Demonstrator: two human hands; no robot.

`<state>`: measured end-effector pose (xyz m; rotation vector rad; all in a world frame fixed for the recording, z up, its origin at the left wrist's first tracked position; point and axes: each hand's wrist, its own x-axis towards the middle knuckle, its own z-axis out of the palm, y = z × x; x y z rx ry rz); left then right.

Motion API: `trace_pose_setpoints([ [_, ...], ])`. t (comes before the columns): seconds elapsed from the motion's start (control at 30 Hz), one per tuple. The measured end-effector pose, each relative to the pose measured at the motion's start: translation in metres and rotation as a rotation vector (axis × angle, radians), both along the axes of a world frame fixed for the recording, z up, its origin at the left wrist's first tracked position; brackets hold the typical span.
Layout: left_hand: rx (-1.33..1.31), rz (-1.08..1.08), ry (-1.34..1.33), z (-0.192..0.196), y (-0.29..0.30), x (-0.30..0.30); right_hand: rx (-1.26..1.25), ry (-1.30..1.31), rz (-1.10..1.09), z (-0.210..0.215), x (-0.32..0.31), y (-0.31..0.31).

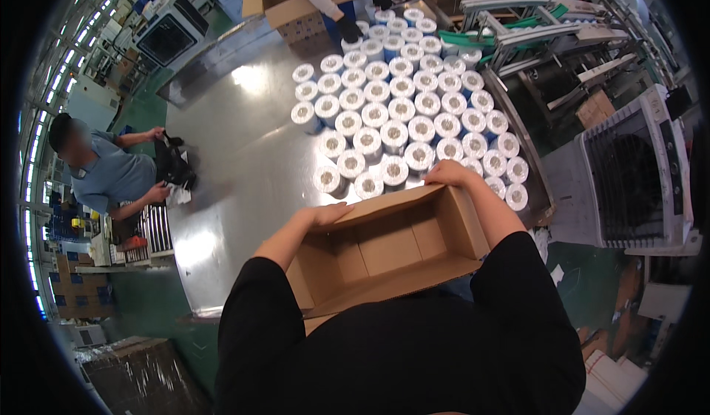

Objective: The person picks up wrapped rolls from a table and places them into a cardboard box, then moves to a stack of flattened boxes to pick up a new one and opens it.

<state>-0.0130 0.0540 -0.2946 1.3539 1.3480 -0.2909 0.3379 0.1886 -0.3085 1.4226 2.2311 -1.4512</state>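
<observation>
An open cardboard box (pixel 460 221) is tilted toward me at the near edge of the metal table, its bare inside showing. My left hand (pixel 330 214) grips the far rim near its left end, the fingers lying over the edge. At the far right corner, my right hand (pixel 447 173) is closed over the same rim. Just beyond the box stand many upright white-topped rolls (pixel 401 109) with blue on their sides, packed close together. My right hand is close to the nearest rolls; whether it touches one I cannot tell.
Across the metal table (pixel 244 137), a co-worker's dark-gloved hand (pixel 349 29) reaches to the far rolls beside another open carton (pixel 296 17). At left, a person in a blue shirt (pixel 118 167) holds something dark. A conveyor frame (pixel 532 34) and a grey-white cooler (pixel 625 171) stand right.
</observation>
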Motion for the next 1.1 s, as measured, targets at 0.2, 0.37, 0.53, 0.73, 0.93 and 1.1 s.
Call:
trace_pose_setpoints([
  [0.2, -0.38, 0.145, -0.074, -0.006, -0.017, 0.048, -0.483, 0.134, -0.155, 0.005, 0.003, -0.013],
  [0.37, 0.446, 0.236, 0.156, -0.1, -0.015, 0.032, -0.31, 0.288, -0.104, -0.013, 0.001, -0.029],
  [0.53, 0.944, 0.145, 0.299, -0.101, 0.051, 0.041, -0.383, 0.674, -0.815, -0.066, 0.005, -0.066],
  [0.73, 0.905, 0.04, 0.387, -0.12, 0.079, 0.045, 0.313, -0.115, -1.152, -0.113, 0.078, -0.119],
  [0.93, 0.856, -0.174, 0.483, -0.128, 0.088, 0.044, 0.294, -0.692, -0.806, -0.084, 0.124, -0.106],
  [1.1, 0.746, -0.148, 0.403, -0.117, 0.106, 0.032, 0.112, -0.406, -0.821, -0.096, 0.126, -0.091],
])
